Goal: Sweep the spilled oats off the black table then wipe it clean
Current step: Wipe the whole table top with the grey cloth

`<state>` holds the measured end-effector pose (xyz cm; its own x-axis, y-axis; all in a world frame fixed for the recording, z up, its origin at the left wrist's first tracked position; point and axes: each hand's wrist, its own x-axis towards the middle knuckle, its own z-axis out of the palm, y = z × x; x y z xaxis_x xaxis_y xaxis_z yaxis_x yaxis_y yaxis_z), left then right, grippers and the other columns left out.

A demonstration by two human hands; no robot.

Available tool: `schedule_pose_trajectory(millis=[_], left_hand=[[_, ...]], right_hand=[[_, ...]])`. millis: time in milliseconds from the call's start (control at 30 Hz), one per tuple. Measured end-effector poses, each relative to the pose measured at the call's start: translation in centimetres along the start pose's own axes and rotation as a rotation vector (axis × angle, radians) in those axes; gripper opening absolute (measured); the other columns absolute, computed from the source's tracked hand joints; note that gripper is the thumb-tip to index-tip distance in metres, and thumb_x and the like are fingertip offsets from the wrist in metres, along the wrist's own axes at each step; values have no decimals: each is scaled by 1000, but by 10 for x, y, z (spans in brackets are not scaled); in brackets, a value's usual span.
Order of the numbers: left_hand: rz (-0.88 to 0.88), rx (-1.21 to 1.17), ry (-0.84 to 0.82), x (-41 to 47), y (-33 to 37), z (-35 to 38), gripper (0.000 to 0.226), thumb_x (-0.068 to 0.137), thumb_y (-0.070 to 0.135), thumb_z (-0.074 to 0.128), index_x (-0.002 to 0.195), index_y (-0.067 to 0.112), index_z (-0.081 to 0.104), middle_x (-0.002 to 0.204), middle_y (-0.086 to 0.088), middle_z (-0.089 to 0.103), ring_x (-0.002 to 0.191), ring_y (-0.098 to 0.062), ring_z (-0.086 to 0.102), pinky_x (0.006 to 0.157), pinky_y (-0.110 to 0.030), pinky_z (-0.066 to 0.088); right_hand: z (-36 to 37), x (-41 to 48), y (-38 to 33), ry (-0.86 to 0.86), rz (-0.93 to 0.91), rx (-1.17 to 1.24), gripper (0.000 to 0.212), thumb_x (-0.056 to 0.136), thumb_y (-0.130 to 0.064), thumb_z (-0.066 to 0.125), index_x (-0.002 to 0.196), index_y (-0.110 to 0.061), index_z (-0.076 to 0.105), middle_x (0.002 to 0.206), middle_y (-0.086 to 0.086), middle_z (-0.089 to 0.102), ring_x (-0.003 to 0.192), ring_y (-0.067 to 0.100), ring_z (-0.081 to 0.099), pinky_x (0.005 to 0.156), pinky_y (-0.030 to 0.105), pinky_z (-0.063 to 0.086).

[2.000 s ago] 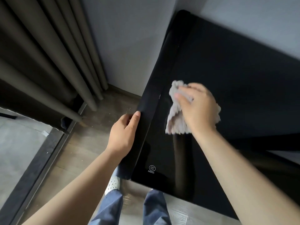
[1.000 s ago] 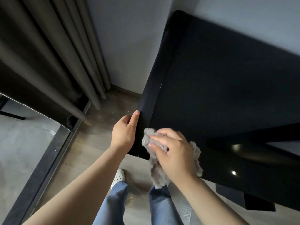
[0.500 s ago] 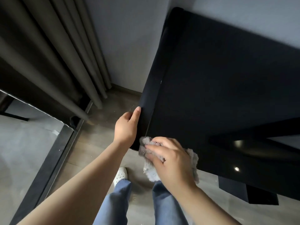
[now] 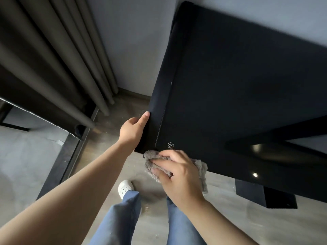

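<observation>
The glossy black table point(image 4: 238, 82) fills the upper right of the head view, its near left corner close to me. My right hand point(image 4: 177, 172) grips a fluffy grey cloth point(image 4: 150, 164) at the table's near edge, right at that corner, with part of the cloth hanging past the edge. My left hand point(image 4: 133, 132) holds the table's left side edge, thumb along the rim and fingers curled under. A few pale oat specks point(image 4: 139, 114) lie on the floor beside the table. No oats show on the tabletop.
Dark curtains point(image 4: 53, 55) hang at the left by a grey wall. My legs in blue jeans point(image 4: 122, 214) and a white shoe point(image 4: 125, 188) stand on the wooden floor below the corner. A black table leg base point(image 4: 265, 197) sits at the lower right.
My right hand drew the cloth from the tabletop toward me down to the near left corner, where it now hangs over the edge. My left hand kept its hold on the side edge.
</observation>
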<state>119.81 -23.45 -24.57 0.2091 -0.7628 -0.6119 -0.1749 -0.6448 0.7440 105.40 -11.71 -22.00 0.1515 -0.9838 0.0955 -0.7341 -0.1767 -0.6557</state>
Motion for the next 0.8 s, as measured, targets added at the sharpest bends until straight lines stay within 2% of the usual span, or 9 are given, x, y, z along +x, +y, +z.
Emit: schedule_pose_trajectory(millis=[67,133,233,333,433,500,600,700,800], left_hand=[[-49,-79,-1,-2,-1,-13,33,81,49,66,77,17,63,82,-7,67,80,-24,64,86,-41,55],[-66,-48,7,-7,0,-30,27,85,37,66,83,11,65,91,-16,71,81,-28,66,87,-45,56],[27,134,12,-20,4,-59,23,85,35,66,84,12,68,84,-10,72,83,-29,68,83,-46,56],[141,319,7,-35,21,-82,16,86,31,65,82,16,68,78,-7,68,77,-25,63,73,-36,51],[207,452,2,-40,40,-93,7,87,21,62,82,21,67,72,0,63,64,-10,54,57,-21,40],[233,486,3,-35,56,-95,16,86,14,61,78,28,64,72,9,62,64,-5,53,53,-12,36],[230,501,10,-17,87,-87,6,87,19,64,87,25,65,88,4,70,82,-15,62,70,-22,47],[239,454,28,9,117,-68,23,86,25,68,107,15,66,99,1,71,92,-16,66,82,-29,51],[244,409,47,37,148,-44,28,85,26,67,111,14,66,104,0,70,98,-16,66,89,-35,51]], right_hand=[[-7,-1,-6,41,18,48,19,82,-34,66,96,-27,76,96,-16,64,90,4,58,75,21,48],[-18,9,-7,168,91,61,16,81,-31,71,95,-25,76,94,-14,65,88,6,61,73,20,49],[-42,47,-7,295,227,15,18,82,-28,74,99,-24,75,100,-13,64,94,9,61,76,19,48],[-67,92,-7,342,317,37,20,84,-28,71,103,-22,74,106,-10,63,101,11,60,82,23,47],[-95,133,-7,380,367,113,20,87,-28,68,105,-21,72,106,-11,63,102,9,59,79,20,44],[-111,162,-1,361,375,96,20,88,-30,66,105,-22,72,107,-12,62,101,7,57,75,21,42],[-127,213,19,326,356,69,15,89,-32,65,100,-25,72,104,-12,61,97,7,57,69,22,41],[-138,272,48,296,321,67,14,89,-30,65,98,-22,72,101,-7,63,92,6,56,67,12,38],[-145,333,73,269,278,88,13,90,-27,65,98,-19,71,96,-5,62,83,2,56,69,5,37]])
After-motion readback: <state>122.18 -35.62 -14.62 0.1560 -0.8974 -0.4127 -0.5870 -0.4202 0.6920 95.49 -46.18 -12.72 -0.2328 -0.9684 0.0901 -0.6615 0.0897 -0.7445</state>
